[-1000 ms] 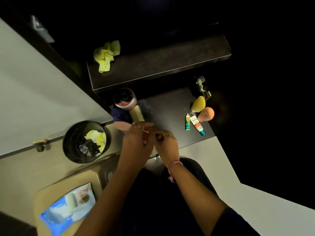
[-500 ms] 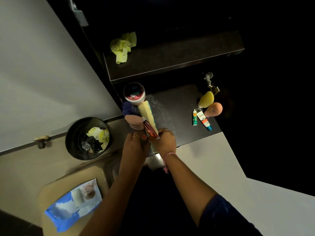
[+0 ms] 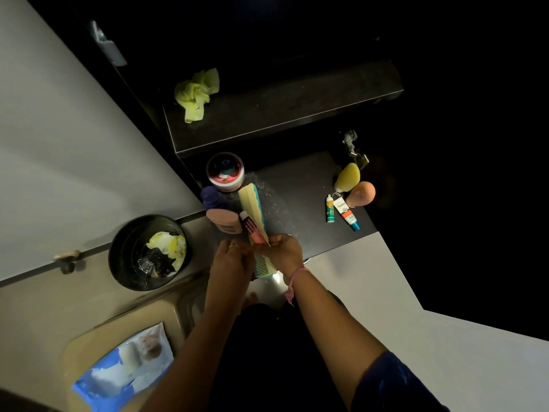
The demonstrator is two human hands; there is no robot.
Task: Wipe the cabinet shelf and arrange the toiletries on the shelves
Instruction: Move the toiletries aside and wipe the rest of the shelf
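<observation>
Head view: looking down into an open dark cabinet, both hands meeting at the front edge of the lower shelf.
Bundle in hand: a cream-and-teal comb (image 3: 252, 205) with a small pink tube (image 3: 251, 227) lying along it, held together as one long piece.
Long axis: runs from the hands away into the cabinet and slightly left, the far tip close to the round jar (image 3: 225, 171); the toothed near end shows between the two wrists.
Right hand (image 3: 283, 252): fingers curled round the near part of the comb, on its right side.
Left hand (image 3: 233, 261): closed in against the same end from the left; whether it pinches the comb or the tube cannot be told.
Nearer hand: both sit at the bundle's near end, neither ahead of the other.
Left neighbours: a dark blue bottle (image 3: 212, 197) and a pink bottle (image 3: 224, 221) stand just beside the comb.
Lower shelf (image 3: 300, 197): bare and dusty to the right of the comb, then two small tubes (image 3: 341, 211) and two sponges (image 3: 355, 185) well apart at the right end.
Upper shelf (image 3: 282, 108): holds only a crumpled yellow cloth (image 3: 196, 93) at its left end.
Judged next move: setting the bundle down along its present axis, into the gap right of the bottles.
</observation>
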